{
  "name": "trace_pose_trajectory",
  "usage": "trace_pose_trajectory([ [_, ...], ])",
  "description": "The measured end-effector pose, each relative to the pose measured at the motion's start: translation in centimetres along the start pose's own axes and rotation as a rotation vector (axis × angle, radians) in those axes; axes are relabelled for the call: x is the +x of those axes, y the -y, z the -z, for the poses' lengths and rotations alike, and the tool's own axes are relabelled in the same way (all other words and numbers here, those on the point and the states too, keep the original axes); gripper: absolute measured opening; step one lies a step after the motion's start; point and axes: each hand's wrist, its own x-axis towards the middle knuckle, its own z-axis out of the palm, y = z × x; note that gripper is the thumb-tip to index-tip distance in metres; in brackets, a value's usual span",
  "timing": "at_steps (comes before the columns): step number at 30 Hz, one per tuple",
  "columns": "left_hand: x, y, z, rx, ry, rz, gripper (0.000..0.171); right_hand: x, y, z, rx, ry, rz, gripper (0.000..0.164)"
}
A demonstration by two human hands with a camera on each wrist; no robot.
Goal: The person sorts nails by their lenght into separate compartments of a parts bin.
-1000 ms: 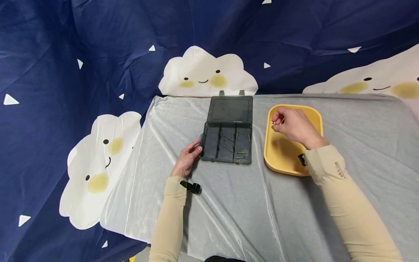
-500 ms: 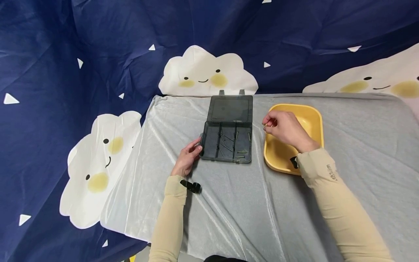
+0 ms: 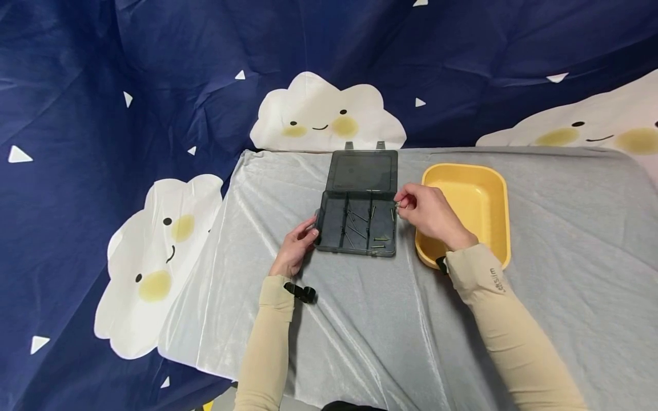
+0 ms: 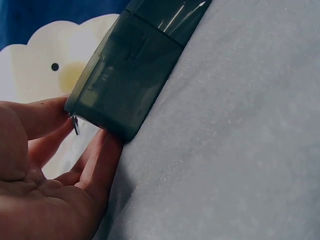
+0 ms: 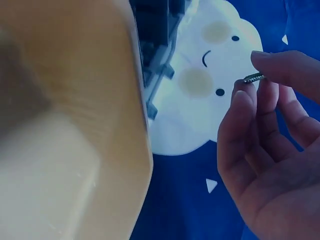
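A dark translucent compartment box [image 3: 331, 222] lies on the cloth, its lid [image 3: 362, 171] folded back. Long dark screws or nails [image 3: 356, 229] lie in its middle compartment, and several short brass-coloured screws [image 3: 380, 238] in the right one. My left hand [image 3: 293, 251] holds the box's left side; the left wrist view shows thumb and fingers at its end. Just off the box's right edge, my right hand [image 3: 434, 214] pinches a small screw [image 5: 254, 78] between thumb and index finger. The screw's threaded end sticks out; the rest is hidden by the fingertips.
A yellow tray [image 3: 478, 208] stands to the right of the box, under my right forearm. Grey cloth [image 3: 360, 319] covers the table. A dark blue curtain [image 3: 195, 51] with clouds hangs behind its back edge and left side.
My right hand has moved left with the screw, from over the yellow tray to the box's right edge. The left hand and the box have stayed in place.
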Motion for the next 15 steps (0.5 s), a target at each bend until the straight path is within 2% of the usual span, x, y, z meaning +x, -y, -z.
trace_pose_trajectory([
  [7,0.0,0.0,0.0,-0.014,-0.005,-0.003,0.043,-0.3,0.2,-2.0,0.025,0.042,-0.019,0.007],
  [15,-0.1,0.1,0.0,-0.013,-0.003,-0.012,0.043,-0.4,0.0,-3.5,-0.004,0.073,-0.006,0.014],
])
